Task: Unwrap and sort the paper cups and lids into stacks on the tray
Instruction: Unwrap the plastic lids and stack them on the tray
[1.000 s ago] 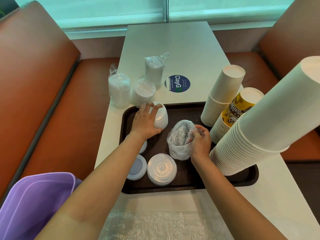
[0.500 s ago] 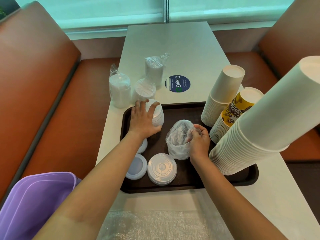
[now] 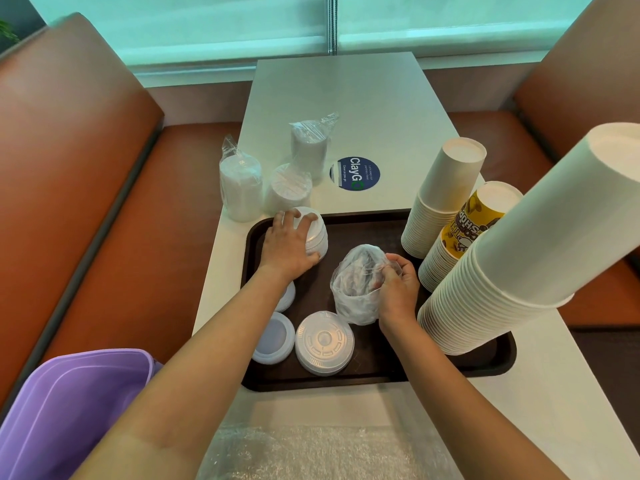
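A dark brown tray [image 3: 377, 375] lies on the white table. My left hand [image 3: 285, 245] grips a stack of white lids [image 3: 317, 233] at the tray's far left corner. My right hand [image 3: 398, 284] pinches a crumpled clear plastic bag [image 3: 356, 289] in the tray's middle. Two lid stacks sit at the tray's near left: a smooth one [image 3: 273, 337] and a ribbed one [image 3: 323, 342]. Another lid stack [image 3: 287, 299] is partly hidden under my left forearm. Tall stacks of paper cups stand along the right: white [image 3: 440, 199], yellow printed [image 3: 464, 233] and a large white one [image 3: 512, 265].
Three wrapped packs of lids [image 3: 240, 187] [image 3: 289, 188] [image 3: 310, 148] stand on the table beyond the tray. A purple bin [image 3: 65, 410] sits at the lower left. Bubble wrap [image 3: 322, 452] lies on the near table edge. Brown bench seats flank the table.
My left hand has slid the white lid stack a little farther toward the tray's far left corner. My right hand has kept its pinch on the plastic bag.
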Tool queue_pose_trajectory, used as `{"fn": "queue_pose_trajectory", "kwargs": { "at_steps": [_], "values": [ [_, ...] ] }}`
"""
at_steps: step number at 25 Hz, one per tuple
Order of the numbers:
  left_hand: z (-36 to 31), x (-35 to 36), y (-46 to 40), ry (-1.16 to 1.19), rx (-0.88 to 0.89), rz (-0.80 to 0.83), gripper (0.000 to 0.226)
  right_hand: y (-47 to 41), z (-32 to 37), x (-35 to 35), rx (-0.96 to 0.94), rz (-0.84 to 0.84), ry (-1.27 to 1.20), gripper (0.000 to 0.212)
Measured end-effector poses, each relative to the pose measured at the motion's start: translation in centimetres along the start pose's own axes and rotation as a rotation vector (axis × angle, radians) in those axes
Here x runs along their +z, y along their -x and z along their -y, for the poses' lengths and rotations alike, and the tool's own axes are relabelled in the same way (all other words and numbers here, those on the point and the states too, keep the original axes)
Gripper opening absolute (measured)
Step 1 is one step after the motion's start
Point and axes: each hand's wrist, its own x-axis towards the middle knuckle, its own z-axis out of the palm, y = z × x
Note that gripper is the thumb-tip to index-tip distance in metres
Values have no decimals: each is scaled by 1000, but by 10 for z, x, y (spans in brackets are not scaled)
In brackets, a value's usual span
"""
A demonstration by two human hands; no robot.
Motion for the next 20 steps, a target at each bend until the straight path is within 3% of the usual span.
{"fn": "queue_pose_trajectory", "kwargs": {
  "at_steps": [5, 10, 12, 15, 20],
  "values": [
    [-1, -1, 1, -12, 0, -27, 74, 0, 2, -1, -2, -5, -4, 24],
    [-11, -15, 17, 299, 87, -380, 41, 2, 5, -1, -15, 3, 9, 26],
    [-24, -23, 26, 576, 44, -252, 29, 8, 9, -1, -19, 40, -3, 25],
    [-39, -24, 44, 768, -29, 38, 46, 20, 20, -1, -52, 135, -56, 24],
    [-66, -32, 91, 616, 107, -209, 54, 40, 36, -6, -31, 398, -86, 21]
  ]
}}
